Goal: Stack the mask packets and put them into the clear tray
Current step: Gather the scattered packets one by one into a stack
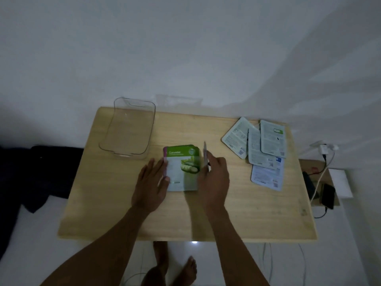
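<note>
A small stack of mask packets lies at the table's middle, its top one green and marked Cucumber. My left hand rests flat against the stack's left edge, fingers apart. My right hand holds another packet on edge, upright, just right of the stack. The clear tray stands at the table's back left, with nothing in it. Several more packets lie face down and overlapping at the back right.
The wooden table stands against a white wall. A phone with cables and a charger lies on a low surface to the right. Dark cloth lies on the floor to the left. Bare feet show under the table's front edge.
</note>
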